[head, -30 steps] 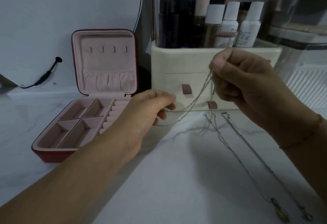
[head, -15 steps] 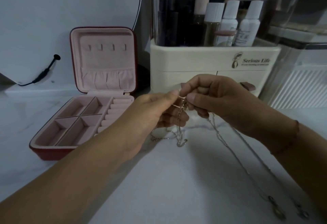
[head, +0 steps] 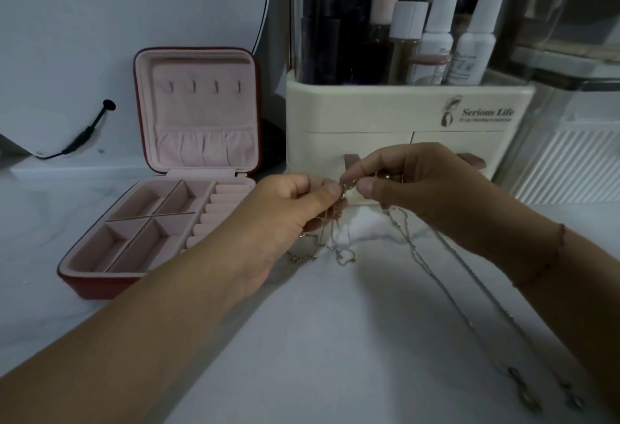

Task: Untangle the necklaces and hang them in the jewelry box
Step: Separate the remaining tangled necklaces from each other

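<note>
A thin necklace chain (head: 339, 242) hangs bunched between my two hands, its loose ends trailing on the white tabletop. My left hand (head: 288, 215) pinches it between thumb and forefinger, and my right hand (head: 409, 185) pinches it right beside, fingertips nearly touching. Two more long chains (head: 446, 289) lie stretched on the table toward the lower right, each ending in a small pendant (head: 526, 393). The red jewelry box (head: 161, 222) stands open at the left, pink-lined, with a row of hooks (head: 204, 87) in its raised lid.
A cream cosmetics organizer (head: 396, 115) with bottles stands right behind my hands. A round mirror (head: 100, 38) with a black cable leans at the back left. A clear container (head: 577, 105) sits at the far right.
My right hand came down from in front of the organizer to meet my left hand. The chain, stretched between them before, now hangs bunched under the joined fingertips.
</note>
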The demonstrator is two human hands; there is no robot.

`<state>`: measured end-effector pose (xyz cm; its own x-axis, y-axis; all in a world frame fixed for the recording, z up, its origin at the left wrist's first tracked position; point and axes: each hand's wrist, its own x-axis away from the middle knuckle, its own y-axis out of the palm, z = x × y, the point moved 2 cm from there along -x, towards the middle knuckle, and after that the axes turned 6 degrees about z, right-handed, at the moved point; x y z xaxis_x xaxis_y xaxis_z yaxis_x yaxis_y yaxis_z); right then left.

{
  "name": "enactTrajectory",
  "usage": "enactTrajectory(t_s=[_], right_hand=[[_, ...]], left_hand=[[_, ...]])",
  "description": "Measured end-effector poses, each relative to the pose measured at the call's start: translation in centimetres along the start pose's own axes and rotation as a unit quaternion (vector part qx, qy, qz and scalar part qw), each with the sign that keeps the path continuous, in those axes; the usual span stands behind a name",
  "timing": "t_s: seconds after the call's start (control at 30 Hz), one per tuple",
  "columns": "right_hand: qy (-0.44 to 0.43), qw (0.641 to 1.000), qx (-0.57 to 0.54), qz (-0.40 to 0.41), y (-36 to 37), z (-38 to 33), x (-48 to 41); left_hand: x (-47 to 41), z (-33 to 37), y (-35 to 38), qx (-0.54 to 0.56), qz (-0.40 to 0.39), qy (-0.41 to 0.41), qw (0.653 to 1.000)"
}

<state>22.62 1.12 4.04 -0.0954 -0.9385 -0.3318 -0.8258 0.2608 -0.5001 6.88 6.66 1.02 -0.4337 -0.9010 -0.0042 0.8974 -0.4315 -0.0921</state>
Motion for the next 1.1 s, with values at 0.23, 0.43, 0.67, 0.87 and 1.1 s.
enactTrajectory(t_s=[0.23, 0.43, 0.67, 0.87, 1.1], right_hand=[[-0.019, 1.000, -0.014, 0.011, 0.35, 0.16, -0.08], [0.001, 0.994, -0.103, 0.027, 0.43, 0.75, -0.35], [0.019, 0.993, -0.118, 0.002, 0.49, 0.94, -0.32], [0.045, 0.993, -0.102, -0.029, 0.59, 0.89, -0.17], [0.036, 0.996, -0.079, -0.011, 0.32, 0.68, -0.15]], left_hand=[[0.12, 0.11, 0.19, -0.018, -0.014, 0.004, 1.000], [0.11, 0.18, 0.19, 0.027, -0.024, -0.006, 0.999], [0.08, 0.25, 0.16, 0.028, 0.004, 0.014, 0.999], [-0.24, 0.09, 0.07, 0.036, 0.013, 0.008, 0.999], [-0.04, 0.39, 0.25, 0.024, -0.011, -0.012, 1.000]])
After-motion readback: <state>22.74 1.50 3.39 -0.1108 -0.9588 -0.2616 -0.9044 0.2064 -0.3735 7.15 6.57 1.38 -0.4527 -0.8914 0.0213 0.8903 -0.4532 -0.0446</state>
